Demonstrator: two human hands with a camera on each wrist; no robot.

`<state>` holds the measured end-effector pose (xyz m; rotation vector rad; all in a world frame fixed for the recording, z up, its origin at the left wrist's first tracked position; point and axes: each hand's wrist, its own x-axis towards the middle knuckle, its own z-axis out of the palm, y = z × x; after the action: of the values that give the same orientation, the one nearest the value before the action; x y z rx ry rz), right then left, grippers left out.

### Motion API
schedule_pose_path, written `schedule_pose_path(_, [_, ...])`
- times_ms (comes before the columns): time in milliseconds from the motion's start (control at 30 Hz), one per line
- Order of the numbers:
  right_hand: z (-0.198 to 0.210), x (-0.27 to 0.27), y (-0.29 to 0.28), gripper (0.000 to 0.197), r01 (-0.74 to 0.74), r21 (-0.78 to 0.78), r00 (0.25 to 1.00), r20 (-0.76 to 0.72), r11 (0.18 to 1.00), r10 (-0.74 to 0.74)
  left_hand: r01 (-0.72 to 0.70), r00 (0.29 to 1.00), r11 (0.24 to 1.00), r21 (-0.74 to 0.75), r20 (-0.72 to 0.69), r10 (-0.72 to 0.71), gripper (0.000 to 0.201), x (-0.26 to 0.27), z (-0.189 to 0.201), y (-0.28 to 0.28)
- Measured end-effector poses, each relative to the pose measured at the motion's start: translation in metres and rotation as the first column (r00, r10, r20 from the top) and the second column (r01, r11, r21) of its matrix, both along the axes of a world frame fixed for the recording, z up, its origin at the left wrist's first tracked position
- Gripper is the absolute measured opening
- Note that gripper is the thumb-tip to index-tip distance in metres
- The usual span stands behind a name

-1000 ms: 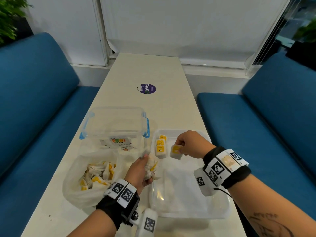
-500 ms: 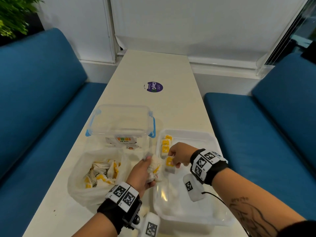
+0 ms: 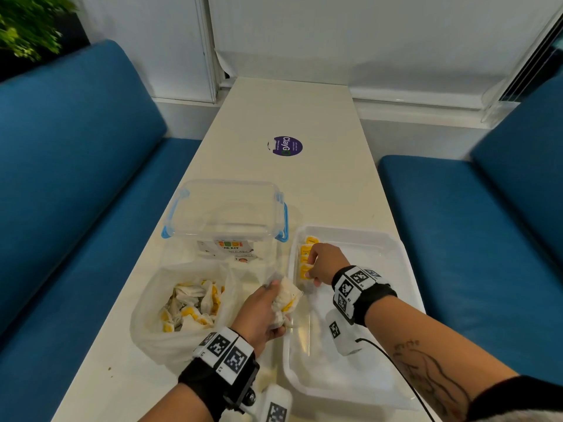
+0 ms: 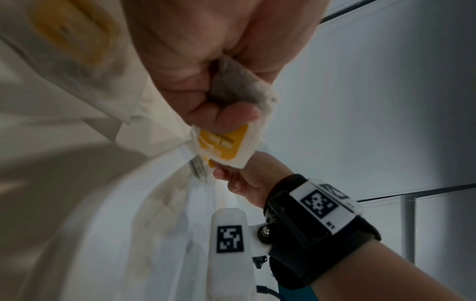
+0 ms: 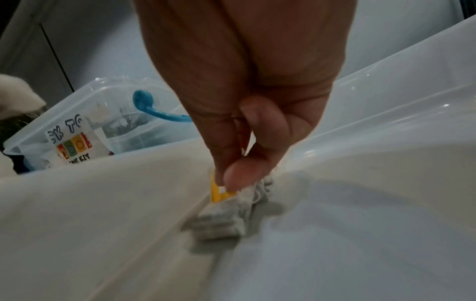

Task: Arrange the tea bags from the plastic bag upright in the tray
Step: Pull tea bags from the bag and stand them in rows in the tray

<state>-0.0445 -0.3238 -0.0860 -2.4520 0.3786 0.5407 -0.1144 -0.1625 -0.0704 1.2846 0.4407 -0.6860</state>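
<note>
White tea bag (image 5: 226, 211), yellow tag, upright in tray (image 3: 393, 248).

Right hand (image 3: 324, 263) covered part of the tea bag row (image 3: 305, 249) in the tray (image 3: 393, 248), so the count couldn't be told. Left hand (image 3: 262, 312) hid most of its tea bag bunch (image 3: 286, 298); number unclear. Tag print (image 4: 224, 145) too blurred to read. Box label (image 5: 73, 146) cut off by the tray wall in the right wrist view. Bags in the plastic bag (image 3: 152, 336) overlapped, too small to count. Bench (image 3: 292, 184) near edge ran out of frame.
</note>
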Motion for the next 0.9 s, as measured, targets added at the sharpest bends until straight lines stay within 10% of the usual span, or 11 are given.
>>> schedule_pose_path(300, [0.013,-0.006,-0.007,0.033,0.048,0.027,0.982,0.18,0.998,-0.052,0.022,1.0,0.999,-0.024,0.022,-0.021,0.023,0.0,0.0,-0.003])
schedule_pose_path(567, [0.075,-0.057,-0.009,0.032,-0.404,0.085,0.868,0.35,0.911,0.352,0.072,0.997,0.99,-0.12,-0.02,-0.075,0.03,0.007,0.012,-0.008])
schedule_pose_path(900, [0.078,-0.083,-0.022,0.011,-0.323,0.226,0.896,0.387,0.919,0.219,0.349,0.937,0.931,-0.109,0.041,-0.347,0.035,-0.003,0.018,-0.02])
